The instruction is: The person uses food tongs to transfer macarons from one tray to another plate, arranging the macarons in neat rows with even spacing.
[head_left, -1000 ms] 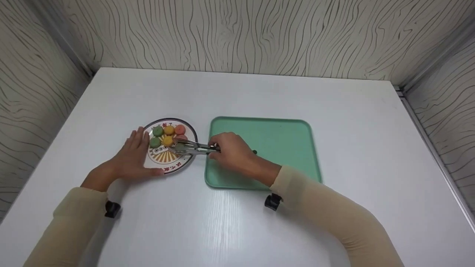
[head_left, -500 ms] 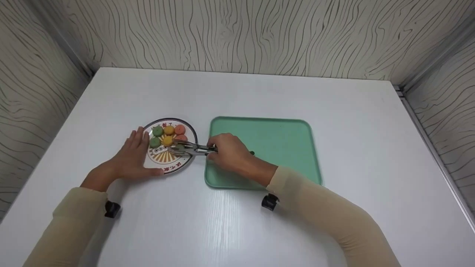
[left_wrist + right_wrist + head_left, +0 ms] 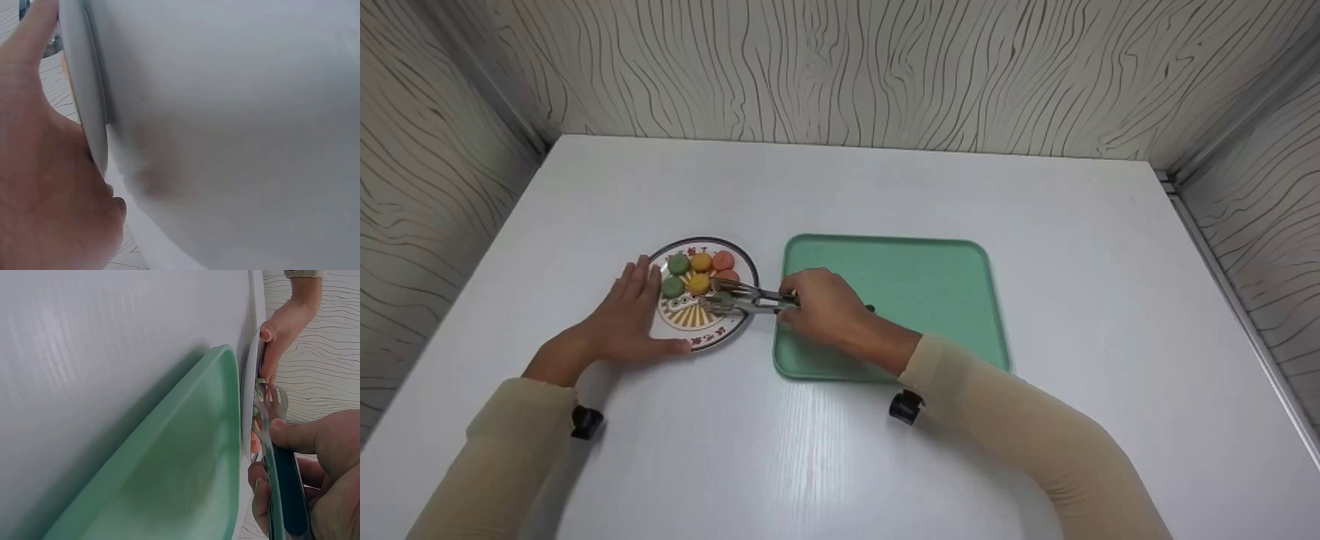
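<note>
In the head view, a round plate with a dark rim and a printed pattern bears green, yellow and pink macarons in two rows. My left hand rests against the plate's left side, fingers straight and thumb along the near rim. My right hand grips metal tongs with dark handles, reaching over the plate from the right. Between the slotted tong ends is another green macaron, partly covered by the metal. The tongs also overlap one pink macaron.
A green rectangular tray lies right of the plate, beneath my right hand and forearm. Both stand on a white table. Wood-grain patterned walls border the table at the back and sides.
My right hand and the tongs have shifted slightly left over the plate, then stayed almost still. The left hand and the plate hold their place.
</note>
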Tool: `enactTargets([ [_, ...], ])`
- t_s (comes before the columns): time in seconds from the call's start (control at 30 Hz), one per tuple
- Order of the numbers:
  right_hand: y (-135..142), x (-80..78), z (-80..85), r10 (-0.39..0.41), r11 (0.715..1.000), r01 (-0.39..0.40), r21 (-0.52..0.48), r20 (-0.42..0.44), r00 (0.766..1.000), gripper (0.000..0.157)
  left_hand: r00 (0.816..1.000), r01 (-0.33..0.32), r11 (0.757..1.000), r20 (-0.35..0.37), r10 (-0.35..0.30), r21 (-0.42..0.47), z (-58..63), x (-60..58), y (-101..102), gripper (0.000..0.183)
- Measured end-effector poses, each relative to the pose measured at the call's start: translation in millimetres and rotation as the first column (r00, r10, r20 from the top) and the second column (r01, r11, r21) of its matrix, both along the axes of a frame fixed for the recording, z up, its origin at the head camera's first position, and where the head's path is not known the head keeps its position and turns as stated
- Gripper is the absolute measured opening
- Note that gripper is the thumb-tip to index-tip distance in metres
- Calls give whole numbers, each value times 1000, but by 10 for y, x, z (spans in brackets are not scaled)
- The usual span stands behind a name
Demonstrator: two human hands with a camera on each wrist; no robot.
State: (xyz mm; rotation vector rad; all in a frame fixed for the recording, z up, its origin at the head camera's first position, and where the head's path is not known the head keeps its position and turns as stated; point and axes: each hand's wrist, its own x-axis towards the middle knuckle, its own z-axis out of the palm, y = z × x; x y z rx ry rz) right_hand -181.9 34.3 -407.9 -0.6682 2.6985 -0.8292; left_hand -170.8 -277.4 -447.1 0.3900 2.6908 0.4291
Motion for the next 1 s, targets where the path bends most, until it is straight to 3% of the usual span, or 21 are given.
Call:
enactTargets([
  [0.8, 57, -5, 32, 17, 1000, -18, -24, -19, 1000, 17, 999, 15, 1000, -37, -15, 0, 1, 15, 15, 133],
  [1.0, 95, -16, 87, 7, 999, -8, -52, -8, 1000, 23, 999, 10, 1000, -47, -9, 13, 4, 16, 16, 133],
])
